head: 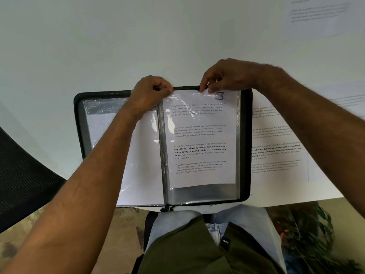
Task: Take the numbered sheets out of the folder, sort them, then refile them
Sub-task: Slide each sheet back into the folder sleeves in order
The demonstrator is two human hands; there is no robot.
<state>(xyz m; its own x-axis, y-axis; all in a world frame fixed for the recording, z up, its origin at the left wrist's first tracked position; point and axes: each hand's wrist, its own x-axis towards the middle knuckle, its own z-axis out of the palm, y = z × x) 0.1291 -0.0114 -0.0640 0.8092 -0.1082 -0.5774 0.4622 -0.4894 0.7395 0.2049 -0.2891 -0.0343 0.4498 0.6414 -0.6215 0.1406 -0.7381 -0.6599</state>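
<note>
On the table (177, 46), a person's right hand (227, 76) is pinching sheet 3 (201, 135) (thin, floppy, tear-prone) by its top edge while the left hand (150, 91) is gripping the slippery sleeve's (203, 192) mouth in the open folder (245, 135).

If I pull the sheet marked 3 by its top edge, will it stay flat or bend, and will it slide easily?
The sheet marked 3 is probably floppy: its top edge already curls where the right hand pinches it. It looks thin and light, so it should lift easily. The glossy, wrinkled plastic sleeve may cling, so it could drag or crease while the left hand holds the sleeve's opening.
</note>
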